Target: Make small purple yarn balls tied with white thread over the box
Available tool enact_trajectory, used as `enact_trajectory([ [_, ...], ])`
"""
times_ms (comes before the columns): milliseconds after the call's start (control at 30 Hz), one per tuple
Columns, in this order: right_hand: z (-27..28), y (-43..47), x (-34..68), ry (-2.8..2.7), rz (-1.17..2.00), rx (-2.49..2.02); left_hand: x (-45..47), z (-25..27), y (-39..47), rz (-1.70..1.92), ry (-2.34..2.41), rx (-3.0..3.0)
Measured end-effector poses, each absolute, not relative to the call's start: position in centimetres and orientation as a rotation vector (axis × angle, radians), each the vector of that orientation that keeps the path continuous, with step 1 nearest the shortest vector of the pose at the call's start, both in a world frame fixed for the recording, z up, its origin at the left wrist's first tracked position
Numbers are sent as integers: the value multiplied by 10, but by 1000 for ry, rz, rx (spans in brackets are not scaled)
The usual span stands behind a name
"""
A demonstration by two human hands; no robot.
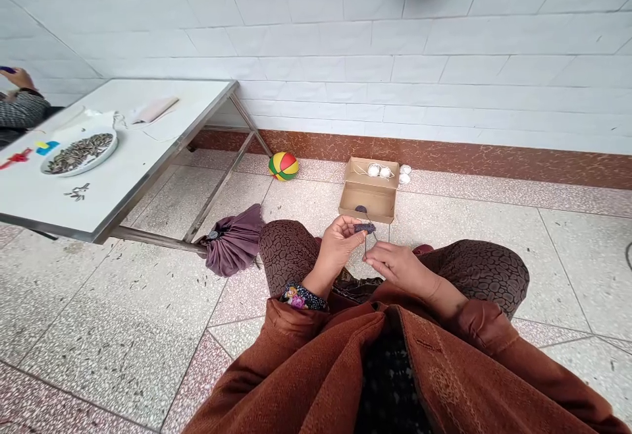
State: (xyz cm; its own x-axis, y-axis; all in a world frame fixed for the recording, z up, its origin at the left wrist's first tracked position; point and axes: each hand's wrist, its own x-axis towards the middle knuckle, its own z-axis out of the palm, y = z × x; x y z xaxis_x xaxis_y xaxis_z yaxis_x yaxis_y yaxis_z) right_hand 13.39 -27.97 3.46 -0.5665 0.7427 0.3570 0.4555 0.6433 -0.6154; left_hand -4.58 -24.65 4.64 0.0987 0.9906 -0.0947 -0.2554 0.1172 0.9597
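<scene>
Between the thumb and fingers of my left hand [340,244] is a small dark purple piece of knitted or crocheted yarn work [364,228]. My right hand [395,264] is just below and to the right, its fingertips pinched on a thin dark strand of yarn that hangs from the piece. Whether a hook or needle is also in those fingers is too small to tell. Past my hands, an open cardboard box [369,198] lies on the floor. A dark ball of yarn [361,209] sits in its near half, and white balls [379,170] lie in its lid.
More white balls [405,174] lie beside the box. A striped ball [284,166] and a purple drawstring bag [237,240] are on the floor near the white table [118,197]. The table bears a plate of seeds [116,146]. Another person's hand [20,78] shows at far left.
</scene>
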Motion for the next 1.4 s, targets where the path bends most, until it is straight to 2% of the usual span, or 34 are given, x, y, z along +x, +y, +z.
enact_trajectory([
  [200, 80, -257, 143, -2107, 536, -987, -47, 52, -252, 972, 1009, 1274],
  [300, 70, -238, 142, -1916, 575, -1133, -45, 64, -258, 873, 861, 1319],
  [400, 43, -242, 137, -1907, 674, -1212, -47, 69, -258, 980, 818, 1254],
  [500, 29, -265, 132, -2095, 738, -1104, -52, 64, -252, 1121, 932, 1182],
  [633, 50, -279, 138, -2248, 659, -944, -55, 58, -248, 1086, 1069, 1238],
  [767, 71, -259, 147, -2037, 567, -1095, -53, 65, -255, 909, 878, 1264],
  [900, 53, -259, 140, -1960, 563, -1197, -53, 71, -257, 943, 778, 1155],
  [1067, 44, -283, 133, -2270, 598, -957, -53, 55, -253, 1043, 1008, 1191],
  [1267, 55, -266, 148, -1914, 526, -1210, -47, 52, -262, 862, 822, 1214],
  [1400, 30, -269, 142, -1983, 596, -1208, -41, 45, -250, 1033, 790, 1035],
])
